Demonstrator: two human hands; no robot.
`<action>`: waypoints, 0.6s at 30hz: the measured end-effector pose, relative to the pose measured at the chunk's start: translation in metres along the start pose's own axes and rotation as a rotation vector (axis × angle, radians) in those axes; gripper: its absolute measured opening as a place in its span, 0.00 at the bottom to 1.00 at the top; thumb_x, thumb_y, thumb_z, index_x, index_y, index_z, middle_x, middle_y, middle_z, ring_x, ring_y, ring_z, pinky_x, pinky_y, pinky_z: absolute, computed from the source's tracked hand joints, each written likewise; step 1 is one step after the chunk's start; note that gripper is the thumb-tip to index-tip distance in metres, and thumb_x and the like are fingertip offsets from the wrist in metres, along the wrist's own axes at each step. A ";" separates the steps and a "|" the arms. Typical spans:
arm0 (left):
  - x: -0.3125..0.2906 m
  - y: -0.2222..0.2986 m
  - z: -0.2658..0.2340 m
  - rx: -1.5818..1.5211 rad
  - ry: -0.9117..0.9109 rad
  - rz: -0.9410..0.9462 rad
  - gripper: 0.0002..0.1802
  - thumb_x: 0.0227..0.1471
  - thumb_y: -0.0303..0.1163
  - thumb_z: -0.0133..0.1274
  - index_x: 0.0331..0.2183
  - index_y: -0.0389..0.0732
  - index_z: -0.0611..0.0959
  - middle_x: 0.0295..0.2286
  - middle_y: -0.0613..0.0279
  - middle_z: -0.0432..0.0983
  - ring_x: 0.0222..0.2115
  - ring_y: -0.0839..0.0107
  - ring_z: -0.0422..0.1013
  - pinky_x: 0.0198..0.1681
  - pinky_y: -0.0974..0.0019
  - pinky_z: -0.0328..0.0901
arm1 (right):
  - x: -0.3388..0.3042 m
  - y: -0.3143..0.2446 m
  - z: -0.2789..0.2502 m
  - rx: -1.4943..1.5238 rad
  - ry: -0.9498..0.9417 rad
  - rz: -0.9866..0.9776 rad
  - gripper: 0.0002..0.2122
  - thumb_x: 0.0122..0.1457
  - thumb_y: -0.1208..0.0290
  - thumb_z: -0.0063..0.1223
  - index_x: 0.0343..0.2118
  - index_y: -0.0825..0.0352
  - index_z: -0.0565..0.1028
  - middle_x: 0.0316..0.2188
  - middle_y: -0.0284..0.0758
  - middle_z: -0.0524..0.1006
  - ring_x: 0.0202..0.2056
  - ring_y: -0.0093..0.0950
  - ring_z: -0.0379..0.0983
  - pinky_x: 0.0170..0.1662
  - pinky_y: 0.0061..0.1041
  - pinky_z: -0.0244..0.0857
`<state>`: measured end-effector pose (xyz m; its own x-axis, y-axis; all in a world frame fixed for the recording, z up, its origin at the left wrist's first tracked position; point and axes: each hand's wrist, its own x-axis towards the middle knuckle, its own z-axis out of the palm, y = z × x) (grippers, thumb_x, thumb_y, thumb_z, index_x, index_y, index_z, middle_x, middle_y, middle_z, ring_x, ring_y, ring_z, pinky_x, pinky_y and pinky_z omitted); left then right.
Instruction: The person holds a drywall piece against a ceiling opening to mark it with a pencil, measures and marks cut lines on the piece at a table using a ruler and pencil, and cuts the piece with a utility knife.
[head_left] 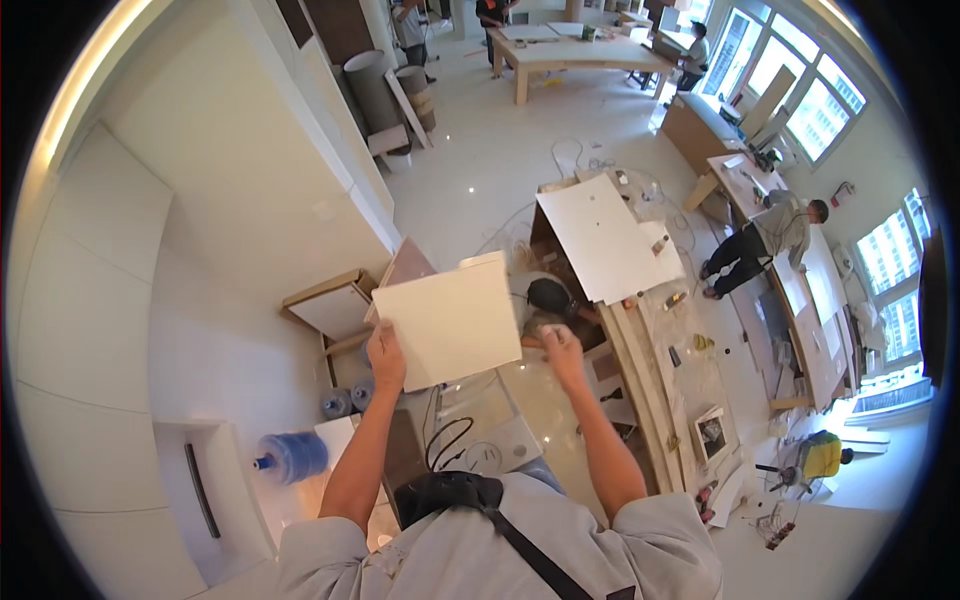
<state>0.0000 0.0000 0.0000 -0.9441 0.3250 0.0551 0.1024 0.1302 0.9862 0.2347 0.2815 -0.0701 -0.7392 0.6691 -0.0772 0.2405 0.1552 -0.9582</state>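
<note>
My left hand [385,358] grips the left edge of a cream rectangular board [448,320], its thumb lying on the front face. The board is held up before me, slightly tilted. Just beyond its right edge, my right hand [562,352] is raised with curled fingers, apart from the board. What those fingers hold, if anything, is too small to make out. Behind the board's upper edge show a thin strip of another pale panel and a pinkish board [407,261]; the cream board hides most of both.
A person [549,298] crouches close beyond my right hand. To the right stands a long cluttered workbench [640,345] bearing a large white panel [607,238]. Blue water bottles [292,457] are at lower left. Another person [780,230] bends over a bench farther right.
</note>
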 end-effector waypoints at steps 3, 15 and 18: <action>0.049 0.108 -0.007 0.112 0.003 0.357 0.30 0.71 0.53 0.43 0.44 0.32 0.82 0.30 0.58 0.78 0.32 0.74 0.69 0.39 0.67 0.66 | 0.010 -0.163 -0.002 0.305 0.043 0.051 0.19 0.65 0.61 0.60 0.53 0.68 0.77 0.37 0.42 0.81 0.37 0.22 0.76 0.42 0.28 0.74; 0.001 0.365 -0.030 0.328 -0.166 0.910 0.18 0.64 0.36 0.53 0.49 0.33 0.73 0.37 0.39 0.76 0.37 0.38 0.73 0.40 0.51 0.69 | -0.047 -0.410 -0.082 -0.156 0.477 -0.585 0.12 0.57 0.73 0.67 0.39 0.70 0.76 0.27 0.45 0.81 0.25 0.41 0.78 0.32 0.31 0.70; -0.022 0.417 -0.056 0.525 -0.202 1.052 0.21 0.59 0.27 0.56 0.51 0.31 0.69 0.45 0.38 0.70 0.42 0.32 0.70 0.43 0.43 0.67 | -0.054 -0.431 -0.102 -0.114 0.543 -0.746 0.11 0.56 0.75 0.67 0.40 0.70 0.76 0.26 0.43 0.81 0.25 0.32 0.78 0.32 0.29 0.72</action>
<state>0.0460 -0.0051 0.4192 -0.2583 0.6370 0.7263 0.9566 0.0635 0.2845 0.2349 0.2524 0.3750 -0.3384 0.6113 0.7154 -0.0970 0.7336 -0.6726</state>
